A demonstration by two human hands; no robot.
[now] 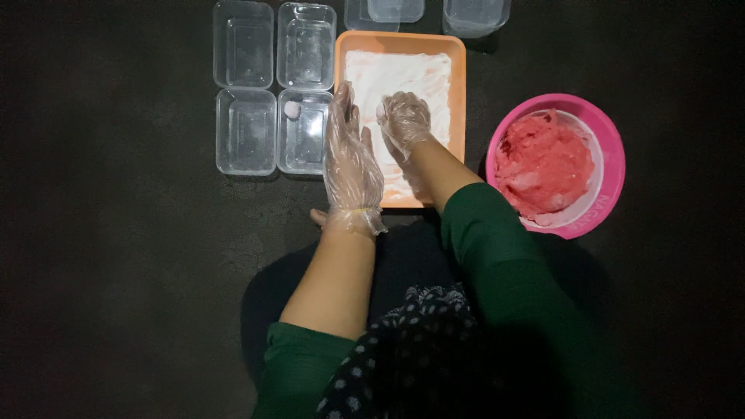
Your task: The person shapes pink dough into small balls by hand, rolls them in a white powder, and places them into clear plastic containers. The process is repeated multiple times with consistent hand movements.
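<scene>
Dark floor all round, person sitting w/ everything laid out in front. Orange tray (458,93) sits dead centre, long axis running away from the body, its bed covered in white powder (403,74). Both gloved hands are over it. Right hand (403,120) is curled, fingertips pinched on a small pale lump at the tray's middle; the lump is mostly hidden by the fingers. Left hand (351,159) is flat and released, fingers stretched forward along the tray's left edge, holding nothing. Just left of that edge are four clear plastic boxes (244,128) in a 2x2 block; the near-right one holds one small pink ball (292,109), close to the left fingertips, so left hand is nearer the boxes. Pink bowl (613,147) w/ red-pink dough (543,163) lies right of the tray, nearer the right arm, not touching the tray. More clear boxes (473,15) at the far edge. Open floor near left and far right.
</scene>
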